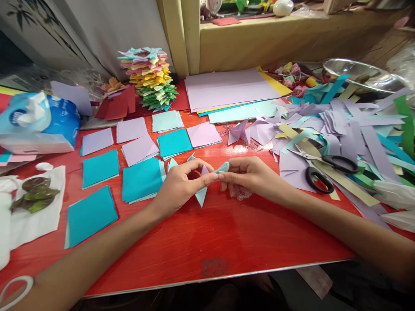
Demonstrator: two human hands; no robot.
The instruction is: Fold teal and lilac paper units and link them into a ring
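My left hand (181, 183) and my right hand (251, 175) meet over the middle of the red table (210, 233). Both pinch a small folded paper piece (207, 183) of light blue and lilac paper, with pointed flaps sticking up and down between the fingers. Each hand's fingers are closed on it. Squares of teal paper (141, 179) and lilac paper (139, 149) lie in small piles just left of and behind my left hand.
Black-handled scissors (319, 168) lie right of my hands among a heap of paper strips (356, 129). A tall stack of folded colourful pieces (152, 77) stands at the back, beside large paper sheets (227, 88). A tissue pack (39, 123) sits far left, a metal bowl (363, 75) far right.
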